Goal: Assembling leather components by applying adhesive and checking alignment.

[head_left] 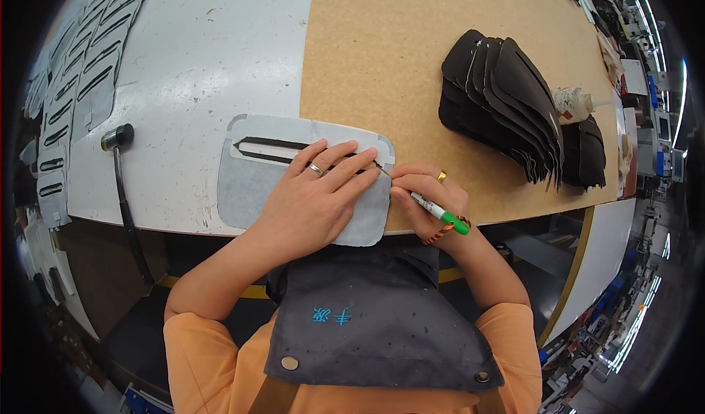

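A light grey, round-cornered fabric panel lies at the table's front edge. Along its upper part runs a long dark-edged slot with a pointed left end. My left hand rests flat across the panel, fingers spread over the slot's right part, pressing on it. In a pinch, my right hand grips a white marker pen with a green end. A thin dark point reaches from those fingertips to the slot's right end; whether it belongs to the pen I cannot tell.
Dark leather-like pieces stand in a fanned stack at the right, with a whitish bottle behind. A black-handled hammer hangs over the front edge at the left. Overlapping rows of grey slotted panels cover the far left.
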`<state>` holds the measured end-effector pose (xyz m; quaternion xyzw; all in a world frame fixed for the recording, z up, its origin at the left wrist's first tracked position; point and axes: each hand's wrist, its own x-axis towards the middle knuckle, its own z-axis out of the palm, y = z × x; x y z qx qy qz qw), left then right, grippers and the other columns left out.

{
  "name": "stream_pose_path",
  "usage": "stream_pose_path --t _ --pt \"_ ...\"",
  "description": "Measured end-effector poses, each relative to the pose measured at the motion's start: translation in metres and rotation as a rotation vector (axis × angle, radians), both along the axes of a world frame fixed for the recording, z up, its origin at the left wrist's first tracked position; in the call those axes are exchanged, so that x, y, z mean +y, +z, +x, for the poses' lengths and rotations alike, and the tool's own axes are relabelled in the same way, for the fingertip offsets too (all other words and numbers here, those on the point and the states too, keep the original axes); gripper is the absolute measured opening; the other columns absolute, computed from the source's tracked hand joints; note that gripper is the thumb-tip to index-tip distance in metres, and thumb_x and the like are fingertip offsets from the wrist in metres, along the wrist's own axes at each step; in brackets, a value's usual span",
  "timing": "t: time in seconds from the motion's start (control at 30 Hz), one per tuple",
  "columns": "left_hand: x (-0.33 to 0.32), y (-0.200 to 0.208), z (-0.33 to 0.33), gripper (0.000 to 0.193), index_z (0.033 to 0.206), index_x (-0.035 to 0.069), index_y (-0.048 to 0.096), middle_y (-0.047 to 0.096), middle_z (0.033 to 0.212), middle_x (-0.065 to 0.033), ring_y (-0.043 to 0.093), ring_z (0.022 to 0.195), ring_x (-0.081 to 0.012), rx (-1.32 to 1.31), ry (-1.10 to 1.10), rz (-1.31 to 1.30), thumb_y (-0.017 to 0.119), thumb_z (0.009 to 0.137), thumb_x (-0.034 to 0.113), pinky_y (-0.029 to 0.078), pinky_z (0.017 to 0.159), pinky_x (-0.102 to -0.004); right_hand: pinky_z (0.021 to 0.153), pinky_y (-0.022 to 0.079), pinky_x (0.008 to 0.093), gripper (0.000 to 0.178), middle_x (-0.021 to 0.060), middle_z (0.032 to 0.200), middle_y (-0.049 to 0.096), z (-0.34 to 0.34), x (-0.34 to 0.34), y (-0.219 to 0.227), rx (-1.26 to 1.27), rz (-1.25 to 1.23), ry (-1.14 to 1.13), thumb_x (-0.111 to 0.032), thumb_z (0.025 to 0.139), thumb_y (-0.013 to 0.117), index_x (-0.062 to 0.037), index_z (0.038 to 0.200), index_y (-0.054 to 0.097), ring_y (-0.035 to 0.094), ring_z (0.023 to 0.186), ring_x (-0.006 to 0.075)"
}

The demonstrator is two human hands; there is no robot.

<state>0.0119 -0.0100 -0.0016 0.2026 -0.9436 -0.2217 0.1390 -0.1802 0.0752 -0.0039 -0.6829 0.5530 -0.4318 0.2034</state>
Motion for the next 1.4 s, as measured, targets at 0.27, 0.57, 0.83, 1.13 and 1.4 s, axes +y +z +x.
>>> stream_pose_path --t 0.27,0.57,0.83,1.13,1.4 --pt "0.000 -0.001 0.000 0.042 0.115 0.009 0.057 0.051 0.129 -0.0036 0.044 0.122 -0.0217 -0.003 -0.002 -0.002 0.063 0.073 0.008 0.028 0.106 -0.0414 0.057 0.051 0.0304 0.013 0.0110 0.088 0.063 0.006 -0.001 0.004 0.243 -0.069 0.024 -0.001 0.075 0.070 -0.0014 0.084 0.060 0.064 0.072 0.0242" --pt "0.000 -0.001 -0.001 0.041 0.113 0.008 0.059 0.053 0.128 -0.0031 0.045 0.121 -0.0212 0.000 0.010 0.006 0.062 0.072 0.007 0.028 0.106 -0.0414 0.055 0.050 0.0261 0.005 0.0076 0.083 0.062 0.000 -0.007 -0.002 -0.219 0.176 -0.110 0.001 0.082 0.063 -0.0003 0.086 0.060 0.062 0.065 0.0153" --pt "0.000 0.000 -0.001 0.039 0.115 0.008 0.057 0.052 0.127 -0.0026 0.044 0.122 -0.0196 0.020 0.025 0.035 0.059 0.076 0.008 0.027 0.106 -0.0400 0.058 0.050 0.0222 0.005 0.0039 0.067 0.059 -0.003 -0.011 0.005 -0.604 0.493 -0.251 -0.002 0.089 0.056 0.0007 0.086 0.058 0.058 0.060 0.0088" --pt "-0.005 0.003 -0.009 0.042 0.119 0.006 0.053 0.052 0.123 -0.0034 0.048 0.114 -0.0199 -0.010 0.008 -0.051 0.057 0.077 0.010 0.030 0.100 -0.0390 0.059 0.050 0.0213 0.005 0.0046 0.076 0.061 -0.003 -0.006 0.000 -0.462 0.429 -0.222 -0.003 0.089 0.057 0.0008 0.086 0.059 0.059 0.063 0.0080" --pt "-0.031 0.001 -0.004 0.038 0.117 0.005 0.051 0.048 0.115 -0.0106 0.043 0.109 -0.0260 -0.026 0.259 0.039 0.056 0.079 0.007 0.028 0.092 -0.0401 0.065 0.050 0.0225 0.005 0.0032 0.076 0.059 -0.004 -0.003 -0.005 -0.615 0.425 -0.193 -0.004 0.090 0.057 -0.0003 0.091 0.056 0.058 0.067 0.0073"
